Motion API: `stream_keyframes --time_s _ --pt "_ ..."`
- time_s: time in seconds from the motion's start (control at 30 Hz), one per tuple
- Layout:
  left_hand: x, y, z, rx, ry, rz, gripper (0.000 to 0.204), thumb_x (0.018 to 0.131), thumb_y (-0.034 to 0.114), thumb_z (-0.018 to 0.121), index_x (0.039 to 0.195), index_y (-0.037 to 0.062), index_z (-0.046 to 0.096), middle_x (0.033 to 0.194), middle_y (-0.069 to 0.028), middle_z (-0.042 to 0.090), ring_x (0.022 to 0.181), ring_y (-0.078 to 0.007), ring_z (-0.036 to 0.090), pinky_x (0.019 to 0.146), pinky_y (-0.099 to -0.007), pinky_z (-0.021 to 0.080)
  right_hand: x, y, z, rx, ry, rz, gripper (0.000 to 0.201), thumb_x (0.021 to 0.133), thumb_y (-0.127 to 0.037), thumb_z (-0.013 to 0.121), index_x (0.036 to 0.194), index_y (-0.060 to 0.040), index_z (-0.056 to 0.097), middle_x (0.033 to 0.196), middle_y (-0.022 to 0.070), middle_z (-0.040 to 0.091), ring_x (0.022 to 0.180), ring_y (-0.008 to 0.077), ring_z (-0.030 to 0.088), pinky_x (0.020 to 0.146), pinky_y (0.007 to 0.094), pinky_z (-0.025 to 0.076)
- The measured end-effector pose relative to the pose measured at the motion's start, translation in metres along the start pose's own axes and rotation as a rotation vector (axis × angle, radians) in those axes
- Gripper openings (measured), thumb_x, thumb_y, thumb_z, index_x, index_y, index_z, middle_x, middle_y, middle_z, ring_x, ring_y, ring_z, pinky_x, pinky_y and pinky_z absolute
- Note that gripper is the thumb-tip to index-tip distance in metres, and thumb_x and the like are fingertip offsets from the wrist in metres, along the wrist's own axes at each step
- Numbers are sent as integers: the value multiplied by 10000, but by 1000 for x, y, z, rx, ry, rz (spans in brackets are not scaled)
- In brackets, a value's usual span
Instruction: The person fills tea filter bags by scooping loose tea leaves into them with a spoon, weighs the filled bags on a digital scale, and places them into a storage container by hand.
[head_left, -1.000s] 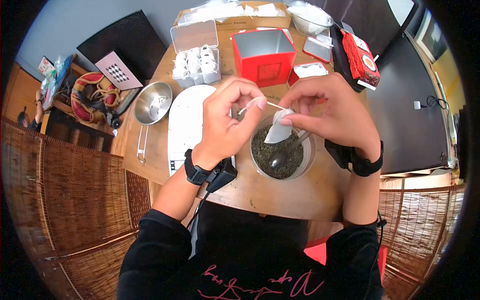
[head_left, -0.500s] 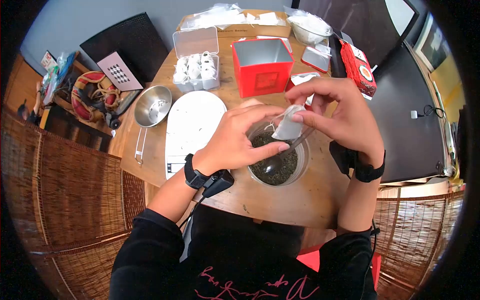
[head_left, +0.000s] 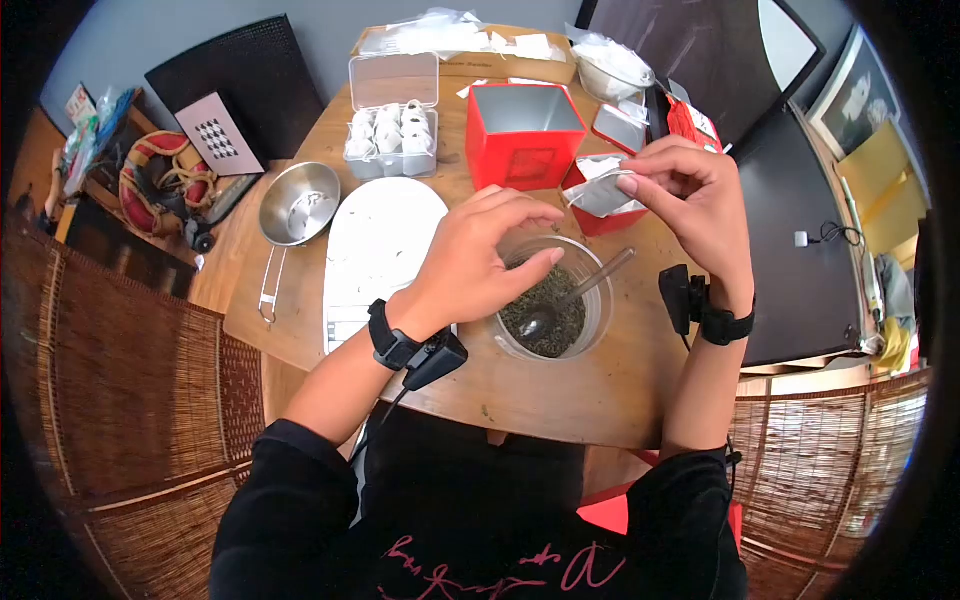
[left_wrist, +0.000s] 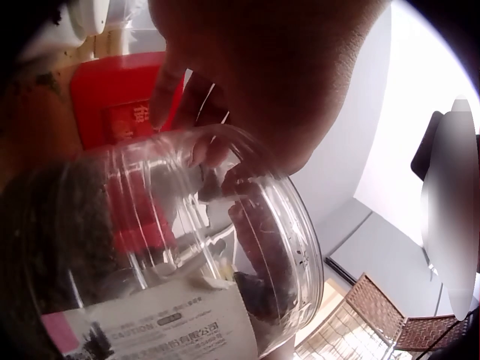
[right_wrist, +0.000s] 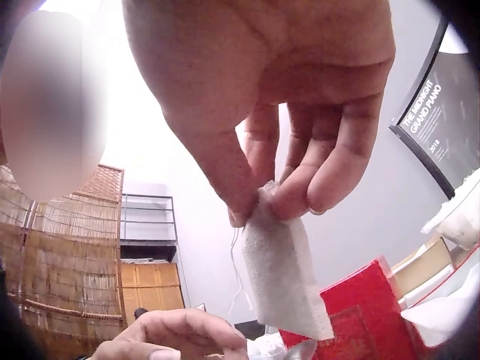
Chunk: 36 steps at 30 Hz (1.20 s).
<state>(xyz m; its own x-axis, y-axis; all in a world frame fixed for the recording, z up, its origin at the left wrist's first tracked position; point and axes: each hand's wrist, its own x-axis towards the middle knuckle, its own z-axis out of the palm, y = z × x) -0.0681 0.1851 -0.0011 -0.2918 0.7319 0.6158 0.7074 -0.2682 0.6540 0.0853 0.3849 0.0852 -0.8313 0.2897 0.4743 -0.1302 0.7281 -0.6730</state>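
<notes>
My right hand (head_left: 690, 205) pinches the top of a white pouch (head_left: 605, 194) between thumb and fingers, above the small red box (head_left: 606, 222). In the right wrist view the pouch (right_wrist: 283, 274) hangs down and a thin string dangles beside it. My left hand (head_left: 480, 260) holds nothing, its fingers relaxed and apart over the left rim of the clear jar (head_left: 600, 325). Dried green leaves (head_left: 565, 338) fill part of the jar, and a spoon (head_left: 600, 277) leans in them. The left wrist view shows the jar's labelled side (left_wrist: 172, 322) close up.
A white scale (head_left: 375, 235) and a steel pan (head_left: 300, 205) lie to the left. Behind stand a clear box of white pouches (head_left: 392, 162), a large red tin (head_left: 525, 155) and a bowl of white material (head_left: 612, 72).
My right hand has carried the pouch to the right and away from me, from above the jar to the small red box. My left hand has let go of the string.
</notes>
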Motion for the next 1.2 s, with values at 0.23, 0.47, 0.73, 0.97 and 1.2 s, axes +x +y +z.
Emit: stream_keyframes --time_s 0.23,0.47,0.73,0.97,1.2 --pt "-3 -4 0 -62 6 -30 272 866 160 787 1108 47 734 999 -123 735 936 -258 718 848 -361 567 10 -4 1 129 98 156 131 903 -57 799 980 46 774 863 43 731 734 59 651 645 203 497" --pt "-5 -9 2 -85 -16 -33 271 892 209 759 1100 39 733 990 -125 738 921 -252 718 822 -356 570 60 -7 1 21 218 175 188 905 -121 810 1008 34 778 791 31 724 694 57 634 619 218 491" --pt "-5 -9 2 -118 -41 -86 259 893 176 746 1111 37 736 944 -114 725 901 -235 706 801 -339 563 82 -11 13 -119 108 179 288 850 -225 854 960 33 790 835 42 757 713 88 680 636 241 531" --pt "-5 -9 2 -119 -42 -76 255 891 150 719 1116 29 729 942 -111 719 854 -225 696 773 -329 553 49 52 9 -472 -209 477 289 814 -289 857 884 -16 796 698 83 715 587 126 666 578 295 529" --pt "-4 -9 3 -144 -69 -129 237 908 140 714 1113 22 729 942 -102 721 809 -199 685 749 -320 544 38 74 19 -396 -270 614 235 809 -230 845 884 -11 803 755 89 743 624 151 689 602 305 558"
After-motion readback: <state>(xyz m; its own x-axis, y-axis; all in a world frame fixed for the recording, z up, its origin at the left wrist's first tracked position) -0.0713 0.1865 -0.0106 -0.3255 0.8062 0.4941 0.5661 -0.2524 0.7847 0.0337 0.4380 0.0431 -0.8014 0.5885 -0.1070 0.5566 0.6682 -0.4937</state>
